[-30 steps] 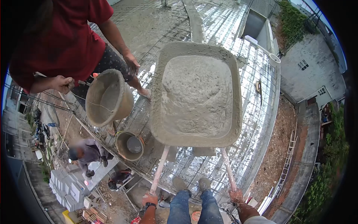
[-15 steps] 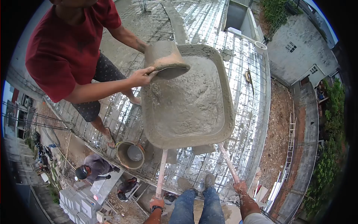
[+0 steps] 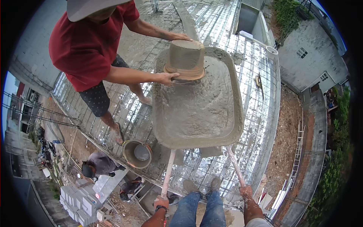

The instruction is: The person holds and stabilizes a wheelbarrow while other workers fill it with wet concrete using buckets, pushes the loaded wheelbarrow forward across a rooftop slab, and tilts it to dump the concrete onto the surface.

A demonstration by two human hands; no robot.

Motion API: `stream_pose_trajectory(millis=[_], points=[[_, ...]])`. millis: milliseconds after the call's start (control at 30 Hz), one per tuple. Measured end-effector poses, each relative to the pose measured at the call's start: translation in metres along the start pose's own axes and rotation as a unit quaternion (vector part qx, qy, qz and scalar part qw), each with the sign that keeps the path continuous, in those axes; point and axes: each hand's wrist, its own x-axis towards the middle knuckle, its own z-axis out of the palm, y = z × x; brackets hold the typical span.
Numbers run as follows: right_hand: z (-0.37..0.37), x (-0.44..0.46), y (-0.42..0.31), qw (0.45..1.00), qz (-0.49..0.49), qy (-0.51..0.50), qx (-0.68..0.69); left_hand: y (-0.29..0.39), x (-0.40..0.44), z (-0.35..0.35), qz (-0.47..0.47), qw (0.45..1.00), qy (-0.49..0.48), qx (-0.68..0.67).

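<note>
Inside of the upside-down bucket [image 3: 186,56] out of sight

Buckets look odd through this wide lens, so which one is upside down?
The bucket in the red-shirted co-worker's hands, mouth down over the wheelbarrow; the other bucket stands mouth up on the deck.

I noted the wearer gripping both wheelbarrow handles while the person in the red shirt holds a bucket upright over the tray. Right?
Not quite: the bucket is upside down, its opening facing down, as the head view shows. The rest stands: the left hand and right hand grip the wheelbarrow handles, and the person in the red shirt holds the bucket over the tray.
</note>
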Motion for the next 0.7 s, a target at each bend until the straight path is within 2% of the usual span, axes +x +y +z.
stream_pose_trajectory(millis=[167,233,300,333,400,500,600,633,700], points=[[0.007,0.006,0.002,0.999,-0.001,0.006,-0.035,-0.008,0.005,0.011,0.049,0.997,0.061,0.012],[0.022,0.023,0.019,0.998,-0.017,0.014,-0.061,-0.005,0.004,0.010,0.008,1.000,0.025,-0.017],[0.034,0.039,0.033,0.997,-0.035,-0.010,-0.071,0.006,-0.016,-0.011,0.012,0.998,0.029,-0.051],[0.026,0.033,0.031,0.995,-0.027,-0.011,-0.093,0.000,-0.004,0.007,0.004,1.000,0.006,0.003],[0.018,0.027,0.010,0.991,-0.022,-0.020,-0.132,-0.001,-0.002,0.008,0.007,1.000,-0.007,-0.007],[0.030,0.056,0.043,0.952,-0.192,-0.047,-0.233,-0.002,-0.011,-0.008,0.004,0.998,-0.035,-0.046],[0.080,0.145,0.114,0.990,0.021,-0.109,-0.086,-0.003,-0.017,-0.022,0.030,0.997,-0.048,-0.048],[0.101,0.187,0.146,0.990,0.037,-0.083,-0.107,-0.004,-0.015,-0.020,0.026,0.996,-0.055,-0.069],[0.082,0.161,0.114,0.989,0.032,-0.080,-0.120,-0.005,-0.018,-0.022,0.026,0.994,-0.045,-0.094]])
